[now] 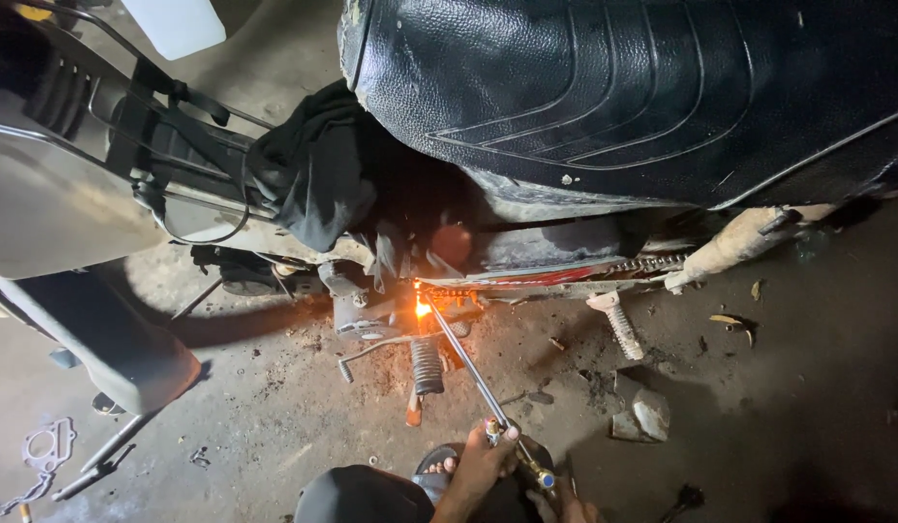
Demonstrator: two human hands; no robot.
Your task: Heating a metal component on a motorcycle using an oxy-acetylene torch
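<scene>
View from above of a person crouched beside a motorcycle on a dusty, oil-stained concrete floor (294,426). The left hand (480,465) was closed around the rear of a long, thin metal gas torch with brass fittings (473,373), thumb lying along its top near the brass valve body. The right hand (570,506) sat lower, at the bottom edge of the frame, and was largely cut off; it appeared to touch the tail end of the torch, but how far it was closed could not be told. The torch ran diagonally up and to the left from the hands, its tip meeting a small bright orange flame (422,308) at the lower frame of the motorcycle, just beside the rusty drive chain (652,263). Directly below the flame hung a ribbed black rubber footrest (427,366); a second ribbed, pale footrest (623,331) stood to the right. Above, the black stitched vinyl seat (642,87) filled the upper right, and a black cloth (313,169) was draped over the frame to its left. A sandalled foot (435,467) and a dark-trousered knee (357,496) showed near the left hand. A flat metal gasket (48,447) lay on the floor at far left.
</scene>
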